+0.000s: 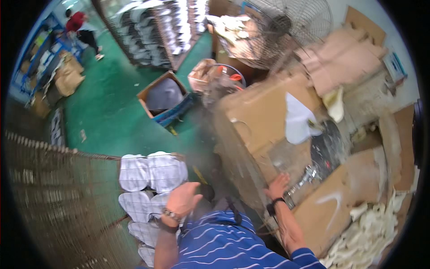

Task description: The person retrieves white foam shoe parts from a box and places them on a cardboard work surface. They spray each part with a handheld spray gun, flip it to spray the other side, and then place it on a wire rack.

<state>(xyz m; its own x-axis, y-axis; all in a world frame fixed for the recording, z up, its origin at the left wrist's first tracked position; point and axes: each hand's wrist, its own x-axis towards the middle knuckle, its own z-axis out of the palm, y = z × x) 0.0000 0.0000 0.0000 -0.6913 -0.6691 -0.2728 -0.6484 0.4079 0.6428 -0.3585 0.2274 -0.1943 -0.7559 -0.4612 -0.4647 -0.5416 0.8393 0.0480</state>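
My left hand [182, 200], with a metal watch at the wrist, hovers beside a wire rack that carries rows of white, sole-shaped pads [166, 172]. Its fingers are slightly blurred but look loosely stretched, with the thumb apart and nothing held. My right hand [278, 186], wearing a dark band, rests with spread fingers at the edge of a cardboard-covered table [257, 107]. Close to its fingertips lies a shiny metal tool or clamp [307, 175], its kind unclear. Farther back on the table is a white sheet piece [297, 121] next to a dark patch [330, 145].
A wire-mesh rack [53, 193] fills the left side. Beyond stand an open box of grey pieces [165, 95], a bin with orange items [235, 77] and a large caged fan [286, 27]. Cream scraps [365, 233] heap at the right. A person in red [77, 22] is far left.
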